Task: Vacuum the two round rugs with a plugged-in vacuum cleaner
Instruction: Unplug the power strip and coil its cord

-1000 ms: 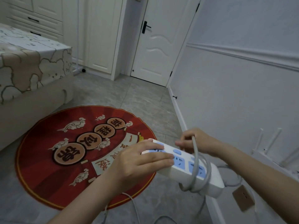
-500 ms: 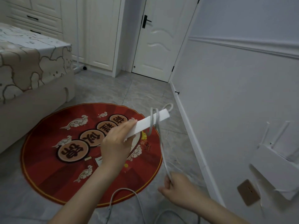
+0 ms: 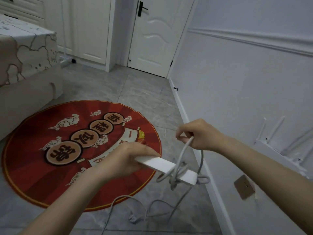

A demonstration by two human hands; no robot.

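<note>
Prep step: we unwind the cord point(image 3: 187, 150) from the power strip point(image 3: 166, 167). Left hand point(image 3: 125, 160) grips the strip, right hand point(image 3: 197, 134) pinches cord. Red round rug point(image 3: 50, 150) on floor beside bed, unvacuumed. Next, probably: free remaining loops, plug in.

The floor point(image 3: 142, 92) is laid in large grey marbled tiles, and a white baseboard point(image 3: 182, 109) runs along the foot of the pale wall point(image 3: 237, 85) on the right, which carries a raised moulding rail point(image 3: 254, 40) and, low down, a brown socket plate point(image 3: 243, 189). At the far end stands a closed white panelled door point(image 3: 152, 36) with a black lever handle point(image 3: 141, 9), and to its left are white wardrobe doors point(image 3: 91, 28). On the left a bed point(image 3: 25, 68) with a beige base wears a cover printed with cartoon outlines; the light is soft and even.
</note>
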